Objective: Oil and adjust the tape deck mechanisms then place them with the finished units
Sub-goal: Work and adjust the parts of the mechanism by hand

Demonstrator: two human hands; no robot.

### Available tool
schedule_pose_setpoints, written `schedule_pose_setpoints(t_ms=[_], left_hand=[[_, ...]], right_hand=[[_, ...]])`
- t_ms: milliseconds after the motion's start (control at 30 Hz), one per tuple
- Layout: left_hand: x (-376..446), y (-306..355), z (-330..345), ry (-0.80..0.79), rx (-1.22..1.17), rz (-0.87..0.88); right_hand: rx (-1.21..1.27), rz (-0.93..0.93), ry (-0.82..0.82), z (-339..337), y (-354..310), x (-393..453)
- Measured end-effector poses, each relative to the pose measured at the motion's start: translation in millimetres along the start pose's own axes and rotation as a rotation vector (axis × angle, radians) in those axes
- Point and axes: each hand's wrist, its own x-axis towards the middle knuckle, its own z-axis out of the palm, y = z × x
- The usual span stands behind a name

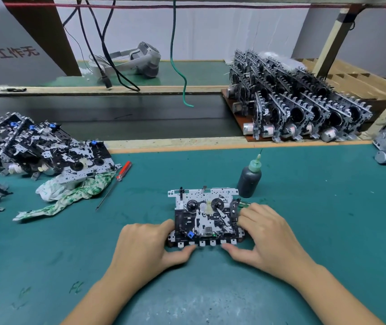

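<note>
Head view shows both thumbs at the near edge and fingers curled round the sides as the left hand and right hand grip one tape deck mechanism lying flat on the green mat; the oil bottle stands just behind it; judging by the pile of mechanisms at left and the finished units racked at far right, many remain to do.

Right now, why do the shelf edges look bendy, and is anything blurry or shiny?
In the head view, the wide lens bows the wooden shelf edge; the mechanism between both hands is sharp; the far headset is softer; soft glare sits on the green mat.
</note>
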Motion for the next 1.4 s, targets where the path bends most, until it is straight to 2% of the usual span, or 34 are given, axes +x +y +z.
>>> schedule_pose_setpoints(t_ms=[133, 367, 500, 667, 767, 933, 1033, 1100, 1167, 1233, 1300, 1400], left_hand=[[2, -2, 1, -0.007, 0.002, -0.023], [1, -7, -2, -0.044, -0.135, 0.059], [3, -2, -7, -0.038, -0.227, -0.068], [5, 0, -16, 0.125, -0.674, -0.278], [10, 5, -22, 0.208, -0.844, -0.395], [15, 6, -23, 0.142, -0.843, -0.558], [15, 5, -20, 0.122, -0.817, -0.587], [13, 4, -20, 0.121, -0.708, -0.596], [11, 2, -24, 0.150, -0.454, -0.593], [13, 4, -33, 0.258, -0.279, -0.523], [24, 5, -42, 0.297, -0.289, -0.333], [45, 11, -46, 0.123, -0.465, -0.060]], right_hand=[[0.086, -0.008, -0.035, -3, 0, -1], [0.115, 0.025, -0.063, 0, 2, 1], [0.235, 0.079, -0.133, -6, 0, 5], [0.817, 0.342, -0.103, -15, -17, 14], [0.986, 0.498, -0.104, -22, -27, 28], [1.149, 0.729, -0.268, -28, -29, 44], [1.154, 0.756, -0.292, -28, -30, 46], [1.051, 0.740, -0.294, -29, -31, 45], [0.821, 0.692, -0.243, -27, -27, 41], [0.653, 0.629, -0.124, -27, -20, 38], [0.667, 0.523, -0.143, -30, -19, 40], [0.772, 0.385, -0.225, -27, -22, 49]])
